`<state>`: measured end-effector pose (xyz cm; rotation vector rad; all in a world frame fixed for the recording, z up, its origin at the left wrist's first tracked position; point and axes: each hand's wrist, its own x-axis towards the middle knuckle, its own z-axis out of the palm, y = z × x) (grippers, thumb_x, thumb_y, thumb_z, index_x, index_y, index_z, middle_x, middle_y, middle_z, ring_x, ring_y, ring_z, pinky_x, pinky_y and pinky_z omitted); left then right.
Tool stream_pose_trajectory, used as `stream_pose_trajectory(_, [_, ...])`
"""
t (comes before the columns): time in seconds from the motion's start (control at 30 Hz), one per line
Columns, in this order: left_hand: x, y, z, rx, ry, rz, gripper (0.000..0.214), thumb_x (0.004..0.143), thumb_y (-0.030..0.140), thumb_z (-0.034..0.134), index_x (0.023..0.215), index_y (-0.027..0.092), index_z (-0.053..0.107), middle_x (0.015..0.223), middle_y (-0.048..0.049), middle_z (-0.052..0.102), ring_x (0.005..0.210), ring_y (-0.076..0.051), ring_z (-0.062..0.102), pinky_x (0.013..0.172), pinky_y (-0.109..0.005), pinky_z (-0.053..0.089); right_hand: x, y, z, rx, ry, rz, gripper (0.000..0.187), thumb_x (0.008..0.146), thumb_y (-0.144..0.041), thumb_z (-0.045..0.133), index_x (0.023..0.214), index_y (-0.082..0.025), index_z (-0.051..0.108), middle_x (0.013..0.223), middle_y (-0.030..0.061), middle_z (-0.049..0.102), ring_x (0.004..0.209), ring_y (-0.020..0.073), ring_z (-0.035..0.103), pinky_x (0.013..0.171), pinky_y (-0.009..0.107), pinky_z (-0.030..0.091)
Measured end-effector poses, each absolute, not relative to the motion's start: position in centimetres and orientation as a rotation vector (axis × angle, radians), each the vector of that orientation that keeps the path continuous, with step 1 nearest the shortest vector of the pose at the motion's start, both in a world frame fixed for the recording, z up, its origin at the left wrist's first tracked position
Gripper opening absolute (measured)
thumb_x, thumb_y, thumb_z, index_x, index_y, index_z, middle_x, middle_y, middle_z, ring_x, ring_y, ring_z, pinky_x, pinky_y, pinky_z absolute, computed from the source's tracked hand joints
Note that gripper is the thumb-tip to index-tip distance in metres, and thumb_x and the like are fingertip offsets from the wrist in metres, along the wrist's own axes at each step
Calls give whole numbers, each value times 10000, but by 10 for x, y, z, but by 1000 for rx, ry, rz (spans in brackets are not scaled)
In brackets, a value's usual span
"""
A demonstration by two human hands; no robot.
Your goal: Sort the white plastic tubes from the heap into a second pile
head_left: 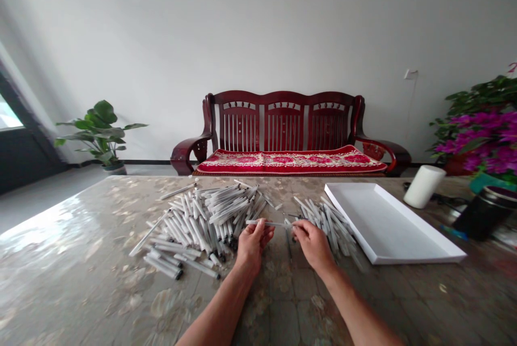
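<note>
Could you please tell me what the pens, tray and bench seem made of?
Pens: probably smooth plastic, whitish and slightly see-through. Tray: matte white card by its thin, flat sides, possibly plastic. Bench: seemingly varnished wood, dark red with glossy highlights.

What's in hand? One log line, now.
left hand: holds pen | right hand: pinches pen's right end | left pile: pens | right pile: beside tray

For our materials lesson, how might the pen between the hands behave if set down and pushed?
The pen would probably roll, since it looks slim and round. It is likely stiff, running straight from left hand to right hand, and probably light, being so thin.
</note>
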<state>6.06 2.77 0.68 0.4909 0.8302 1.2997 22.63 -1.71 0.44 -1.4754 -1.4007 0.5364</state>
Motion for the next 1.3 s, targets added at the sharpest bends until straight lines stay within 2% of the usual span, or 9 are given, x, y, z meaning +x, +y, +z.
stream_pose_trajectory(0.1, [60, 28, 7, 480, 831, 1306, 180, 714, 176, 848, 726, 124, 677, 669, -14, 712, 596, -114, 696, 580, -188, 583, 226, -17, 5, -1411, -1369, 537, 328, 867, -479, 525, 1003, -221, 676, 936, 69, 763, 839, 221, 717, 760, 313, 549])
stream_pose_trajectory(0.23, [61, 27, 8, 483, 845, 1307, 202, 697, 191, 861, 721, 128, 671, 663, -9, 713, 585, -113, 691, 567, -189, 578, 226, -17, 4, -1493, -1377, 606, 368, 913, -513, 439, 822, -232, 658, 714, 41, 726, 614, 204, 684, 608, 303, 526])
stream_pose_trajectory(0.3, [62, 26, 8, 501, 862, 1310, 225, 682, 212, 872, 721, 130, 666, 651, -5, 708, 577, -117, 690, 562, -194, 577, 227, -16, 2, -1511, -1389, 603, 326, 903, -471, 465, 778, -238, 655, 669, 27, 713, 594, 202, 682, 598, 300, 520])
stream_pose_trajectory(0.47, [61, 28, 8, 490, 891, 1354, 263, 672, 245, 876, 691, 134, 638, 603, 5, 684, 560, -125, 690, 533, -191, 567, 239, -13, -4, -1503, -1363, 511, 228, 858, -368, 533, 938, -246, 708, 815, 31, 768, 745, 220, 736, 680, 310, 545])
stream_pose_trajectory(0.7, [59, 29, 7, 449, 886, 1391, 219, 677, 194, 856, 686, 130, 647, 607, 1, 691, 548, -122, 687, 513, -184, 565, 247, -18, 2, -1534, -1545, 83, 221, 828, -230, 537, 947, -225, 724, 963, 76, 751, 924, 239, 688, 852, 363, 512])
stream_pose_trajectory(0.8, [60, 29, 6, 440, 879, 1376, 202, 690, 173, 844, 683, 134, 646, 601, 5, 688, 548, -122, 688, 515, -182, 566, 241, -19, 4, -1496, -1579, 58, 207, 869, -264, 541, 964, -232, 722, 977, 66, 738, 929, 223, 668, 858, 343, 500])
stream_pose_trajectory(0.9, [60, 30, 6, 452, 871, 1348, 198, 697, 173, 842, 691, 131, 648, 603, 3, 687, 550, -121, 687, 521, -186, 569, 237, -17, 2, -1499, -1568, 102, 197, 897, -303, 531, 873, -235, 714, 892, 51, 735, 876, 212, 663, 824, 322, 492])
stream_pose_trajectory(1.0, [58, 30, 7, 463, 867, 1338, 194, 706, 174, 840, 694, 128, 651, 612, 0, 687, 558, -118, 689, 529, -184, 570, 237, -14, -1, -1500, -1524, 144, 207, 889, -320, 530, 809, -223, 694, 836, 49, 727, 827, 209, 659, 786, 312, 485])
stream_pose_trajectory(1.3, [58, 28, 8, 488, 861, 1301, 213, 714, 204, 847, 696, 128, 650, 623, -4, 690, 583, -121, 696, 549, -185, 571, 234, -15, 1, -1456, -1517, 210, 200, 871, -335, 535, 811, -223, 689, 823, 39, 726, 804, 195, 655, 763, 293, 472])
